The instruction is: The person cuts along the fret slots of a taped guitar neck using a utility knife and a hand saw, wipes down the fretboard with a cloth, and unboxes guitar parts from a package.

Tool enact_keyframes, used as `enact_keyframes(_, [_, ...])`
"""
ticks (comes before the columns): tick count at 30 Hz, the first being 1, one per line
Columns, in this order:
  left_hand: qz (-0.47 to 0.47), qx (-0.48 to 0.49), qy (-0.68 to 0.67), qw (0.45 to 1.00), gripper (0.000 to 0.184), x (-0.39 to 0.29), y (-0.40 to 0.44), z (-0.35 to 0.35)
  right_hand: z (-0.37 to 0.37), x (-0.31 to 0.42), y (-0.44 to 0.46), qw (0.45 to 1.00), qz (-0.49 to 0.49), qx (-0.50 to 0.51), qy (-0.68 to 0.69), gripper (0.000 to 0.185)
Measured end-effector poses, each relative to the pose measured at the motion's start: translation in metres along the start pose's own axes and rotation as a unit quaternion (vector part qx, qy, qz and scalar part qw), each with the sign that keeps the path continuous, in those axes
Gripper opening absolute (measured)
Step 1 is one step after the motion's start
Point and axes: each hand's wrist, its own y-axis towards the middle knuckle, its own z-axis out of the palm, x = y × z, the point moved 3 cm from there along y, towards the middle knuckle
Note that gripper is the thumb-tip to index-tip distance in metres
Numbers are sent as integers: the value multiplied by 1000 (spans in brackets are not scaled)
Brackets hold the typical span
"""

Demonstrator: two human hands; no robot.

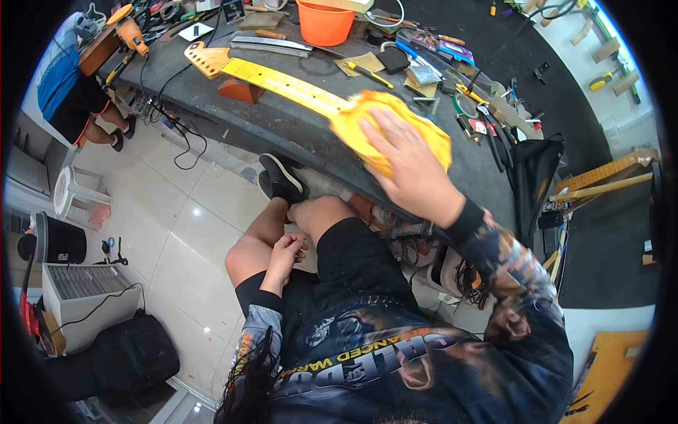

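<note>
A yellow cloth lies bunched under my right hand, which presses it over the body-side end of a guitar neck. The neck has a pale yellow fretboard with dark dots, and its headstock points to the far left. A reddish-brown support block props the neck near the headstock. The cloth hides the neck's near end. My left hand rests on my thigh, away from the bench, its fingers loosely curled with nothing visible in them.
Behind the neck on the dark workbench stand an orange bucket, a yellow cutter and scattered tools. A black bag hangs at the right edge. Another person stands at far left. Cables dangle from the bench.
</note>
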Motion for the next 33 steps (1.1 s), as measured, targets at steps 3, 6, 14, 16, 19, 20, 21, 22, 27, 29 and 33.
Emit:
enact_keyframes(3, [0,2,10,1000,20,1,0,3,-31,-5,-64,998,63,15,-3,71])
enact_keyframes(6, [5,-4,11,1000,20,4,1,2,-49,-5,-109,992,122,4,19,62])
enact_keyframes(14, [214,-23,-136,967,24,-83,-35,10,-115,-9,-144,889,324,-188,265,28])
enact_keyframes(16, [301,105,-213,923,29,-170,-86,50,-117,-29,-149,847,351,-206,341,30])
enact_keyframes(19, [507,363,-245,742,27,-277,-184,128,-110,-110,-208,969,227,-83,-54,35])
enact_keyframes(20, [487,434,-278,705,19,-296,-219,145,-110,-120,-203,931,302,-125,165,37])
enact_keyframes(21, [526,568,-254,581,27,-320,-223,163,-112,-131,-200,840,368,-154,368,39])
enact_keyframes(22, [549,557,-239,575,27,-329,-240,174,-110,-152,-214,847,374,-157,343,40])
enact_keyframes(27, [554,586,-249,536,27,-320,-251,213,-129,-157,-213,775,466,-210,372,44])
enact_keyframes(29, [537,604,-270,524,28,-315,-250,223,-133,-164,-225,773,470,-219,367,46])
enact_keyframes(33, [516,615,-284,524,28,-316,-244,231,-143,-193,-248,780,463,-233,351,48])
